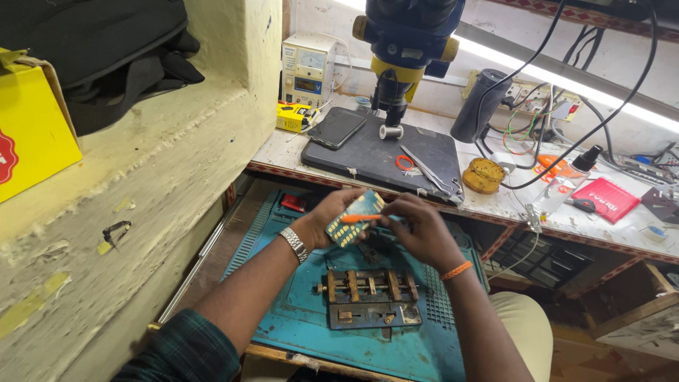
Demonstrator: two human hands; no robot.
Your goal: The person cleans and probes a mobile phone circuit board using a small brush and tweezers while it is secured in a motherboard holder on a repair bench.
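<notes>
Blue mat point(283, 311) lies open left of the metal clamp jig point(371, 297), giving passage. Above, the microscope point(407, 49), phone point(337, 127) and tweezers point(431, 170) crowd the dark pad point(375, 159); cables point(537, 92) obstruct the surface point(509, 205) rightward.

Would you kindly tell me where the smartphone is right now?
In the head view, the smartphone lies face up at the left end of the dark mat, below the microscope and right of the yellow box.
</notes>
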